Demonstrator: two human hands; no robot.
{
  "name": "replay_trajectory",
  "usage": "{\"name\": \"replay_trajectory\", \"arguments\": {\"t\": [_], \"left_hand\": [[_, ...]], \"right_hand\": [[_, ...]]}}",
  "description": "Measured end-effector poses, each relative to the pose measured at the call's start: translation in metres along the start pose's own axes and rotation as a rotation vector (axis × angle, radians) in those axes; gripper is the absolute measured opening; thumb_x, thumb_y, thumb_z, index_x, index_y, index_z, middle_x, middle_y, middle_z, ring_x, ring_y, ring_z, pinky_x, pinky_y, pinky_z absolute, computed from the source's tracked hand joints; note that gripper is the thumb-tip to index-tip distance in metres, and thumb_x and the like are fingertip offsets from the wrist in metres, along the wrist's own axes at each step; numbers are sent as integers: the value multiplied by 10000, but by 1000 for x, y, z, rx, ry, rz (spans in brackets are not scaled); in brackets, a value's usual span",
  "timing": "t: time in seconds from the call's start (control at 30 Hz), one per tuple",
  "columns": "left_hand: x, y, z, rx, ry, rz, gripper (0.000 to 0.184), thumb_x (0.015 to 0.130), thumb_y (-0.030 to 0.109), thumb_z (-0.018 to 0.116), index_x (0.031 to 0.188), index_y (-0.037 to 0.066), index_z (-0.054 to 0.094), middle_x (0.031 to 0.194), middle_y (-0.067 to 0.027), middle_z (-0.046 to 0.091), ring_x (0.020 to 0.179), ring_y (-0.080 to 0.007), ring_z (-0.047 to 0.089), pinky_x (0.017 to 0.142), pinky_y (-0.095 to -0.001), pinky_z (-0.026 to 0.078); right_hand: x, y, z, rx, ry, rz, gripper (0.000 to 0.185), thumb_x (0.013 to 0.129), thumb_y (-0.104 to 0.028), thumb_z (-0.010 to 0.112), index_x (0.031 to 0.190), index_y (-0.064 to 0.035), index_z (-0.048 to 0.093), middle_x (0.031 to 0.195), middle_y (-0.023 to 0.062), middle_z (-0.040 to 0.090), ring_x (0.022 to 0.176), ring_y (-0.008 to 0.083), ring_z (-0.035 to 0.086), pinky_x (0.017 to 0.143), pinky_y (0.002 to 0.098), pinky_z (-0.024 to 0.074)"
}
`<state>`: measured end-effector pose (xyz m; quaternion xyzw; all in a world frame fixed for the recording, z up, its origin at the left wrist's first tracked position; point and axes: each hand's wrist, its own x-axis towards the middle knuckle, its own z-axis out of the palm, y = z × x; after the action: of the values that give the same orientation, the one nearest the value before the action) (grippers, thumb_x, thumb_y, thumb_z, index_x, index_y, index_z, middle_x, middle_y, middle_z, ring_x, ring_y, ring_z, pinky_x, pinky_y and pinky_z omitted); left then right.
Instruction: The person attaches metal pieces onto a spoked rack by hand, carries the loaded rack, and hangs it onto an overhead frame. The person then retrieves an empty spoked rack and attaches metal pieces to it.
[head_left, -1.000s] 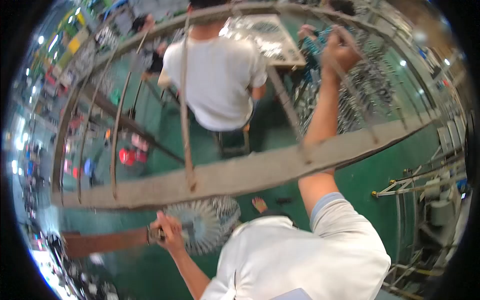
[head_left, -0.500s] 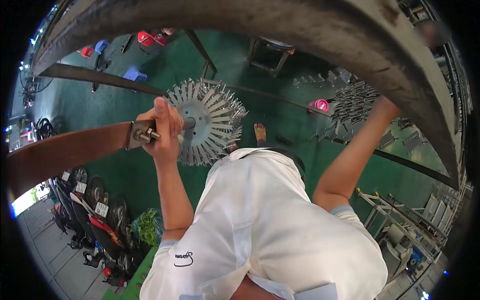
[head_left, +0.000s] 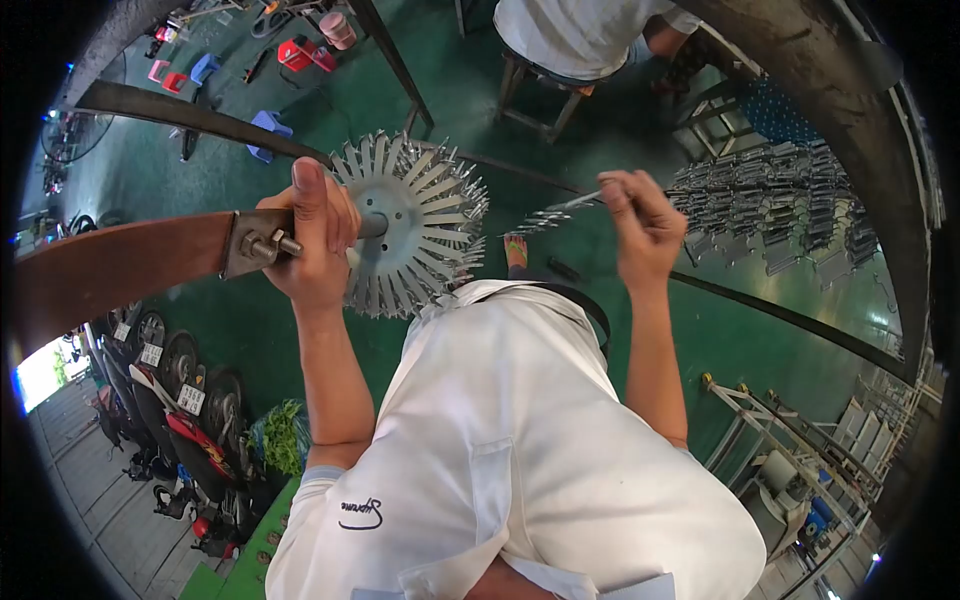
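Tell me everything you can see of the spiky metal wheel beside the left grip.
The spiky metal wheel is round and grey, apparently steel. Its pale disc has a few small dark holes around a central shaft. Flat strips radiate from the disc, with many thin, shiny pieces bristling behind them. The face is turned toward the left grip, which overlaps the wheel's left edge in view; whether they touch is unclear. Green floor shows around it.

There were one left hand (head_left: 325, 240), one right hand (head_left: 645, 225), one spiked disc (head_left: 405, 232), one brown strip (head_left: 125, 268), two bolts (head_left: 289, 243), two blue stools (head_left: 270, 132), one pink bucket (head_left: 338, 32), three number plates (head_left: 190, 400).
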<state>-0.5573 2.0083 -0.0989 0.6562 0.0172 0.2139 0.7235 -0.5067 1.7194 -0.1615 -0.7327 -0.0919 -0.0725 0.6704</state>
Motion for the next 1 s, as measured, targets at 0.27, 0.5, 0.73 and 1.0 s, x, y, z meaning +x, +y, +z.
{"name": "replay_trajectory", "arguments": {"t": [0.27,0.5,0.73,1.0], "left_hand": [[-2,-4,-4,2,-7,-6,566,1041,302,411,512,123,316,474,2,308,392,-98,247,423,-267,259],[-4,-3,-4,-16,-44,-13,559,1045,299,394,522,119,315,480,0,306,398,-101,258,425,-270,261],[-7,-4,-6,-12,-52,-36,552,1048,291,381,528,114,320,479,-7,306,399,-105,261,424,-272,261],[-11,-4,-6,-26,-38,-46,552,1046,284,388,527,112,316,475,-8,304,393,-103,258,420,-273,259]], "right_hand": [[-32,31,40,-38,-306,-40,111,816,2,691,923,29,703,669,35,539,671,127,453,583,259,350],[-38,43,65,-26,-440,-124,132,776,34,701,907,22,704,622,52,523,620,160,412,561,307,337],[-42,45,79,-48,-455,-166,123,768,2,725,888,9,699,662,75,565,627,208,488,586,322,403],[-48,49,83,-82,-406,-187,124,754,-18,747,865,10,699,652,71,571,616,208,504,563,328,405]]}}
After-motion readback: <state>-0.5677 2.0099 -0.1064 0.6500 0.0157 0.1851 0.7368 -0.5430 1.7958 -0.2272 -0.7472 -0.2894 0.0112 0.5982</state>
